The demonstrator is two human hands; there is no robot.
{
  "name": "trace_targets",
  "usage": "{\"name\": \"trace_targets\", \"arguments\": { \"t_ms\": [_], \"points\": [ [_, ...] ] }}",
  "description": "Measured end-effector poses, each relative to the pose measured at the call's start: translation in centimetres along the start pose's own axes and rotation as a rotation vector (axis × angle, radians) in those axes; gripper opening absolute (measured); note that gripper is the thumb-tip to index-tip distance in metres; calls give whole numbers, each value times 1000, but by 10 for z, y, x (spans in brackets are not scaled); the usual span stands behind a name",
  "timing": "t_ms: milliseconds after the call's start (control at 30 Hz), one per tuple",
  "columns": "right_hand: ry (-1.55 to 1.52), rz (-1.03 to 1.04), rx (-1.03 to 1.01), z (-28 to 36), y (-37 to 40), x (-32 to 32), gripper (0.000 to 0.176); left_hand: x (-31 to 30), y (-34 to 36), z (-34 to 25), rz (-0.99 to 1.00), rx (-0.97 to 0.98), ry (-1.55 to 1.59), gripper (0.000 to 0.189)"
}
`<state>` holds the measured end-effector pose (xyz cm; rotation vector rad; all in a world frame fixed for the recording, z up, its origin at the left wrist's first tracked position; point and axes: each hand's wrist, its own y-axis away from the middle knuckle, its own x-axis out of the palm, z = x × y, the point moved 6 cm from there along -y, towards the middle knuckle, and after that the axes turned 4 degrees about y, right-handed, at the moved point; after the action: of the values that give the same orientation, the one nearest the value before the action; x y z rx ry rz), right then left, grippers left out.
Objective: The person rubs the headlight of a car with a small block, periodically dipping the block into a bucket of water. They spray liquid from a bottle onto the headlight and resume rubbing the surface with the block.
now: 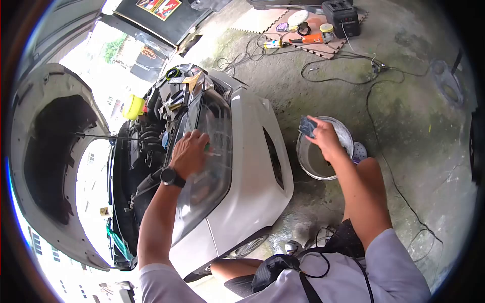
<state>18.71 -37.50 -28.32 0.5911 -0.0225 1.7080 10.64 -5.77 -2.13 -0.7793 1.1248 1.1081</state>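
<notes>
My left hand [188, 152], with a black watch [172, 177] on the wrist, rests over the headlight [216, 123] of a white car [255, 146]. Its fingers are curled, and a small green edge shows beside them; what it belongs to is hidden. My right hand [326, 139] pinches a dark grey piece of sandpaper [307, 126] above a white bucket [348, 135]. Greyish liquid appears to lie inside the bucket. The headlight lens looks hazy, with light streaks near my left fingers.
The raised hood [96, 106] is held by a prop rod. Tools lie over the engine bay [174, 96], near a yellow container [133, 107]. Cables [371, 101] cross the concrete floor. An orange power tool [310, 39] and a black box [341, 18] sit on foam mats.
</notes>
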Motion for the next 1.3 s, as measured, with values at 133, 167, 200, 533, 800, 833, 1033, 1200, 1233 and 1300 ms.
{"name": "trace_targets", "arguments": {
  "t_ms": [133,167,200,533,800,833,1033,1200,1233,1300],
  "points": [
    [-140,28,-1,21,-21,-33,66,21,-70,26,58,-15,-93,24],
    [-153,27,8,22,-25,-38,66,26,-87,33,54,-3,-126,23],
    [-176,6,6,31,-22,-38,66,35,-102,41,65,0,-135,23],
    [-214,34,11,33,-31,-37,60,33,-62,6,131,-11,-197,20],
    [-342,106,66,25,-22,-30,51,7,58,-54,230,68,-141,21],
    [-379,135,74,25,-22,-30,48,6,68,-61,233,136,-114,20],
    [-491,115,86,43,-11,-35,37,11,29,-57,226,238,-117,14],
    [-460,58,104,37,-20,-40,34,42,-58,-12,215,228,-140,14],
    [-462,50,103,34,-24,-40,33,51,-76,3,177,230,-144,15],
    [-461,43,102,33,-30,-39,32,56,-109,14,138,230,-146,16]
  ]
}}
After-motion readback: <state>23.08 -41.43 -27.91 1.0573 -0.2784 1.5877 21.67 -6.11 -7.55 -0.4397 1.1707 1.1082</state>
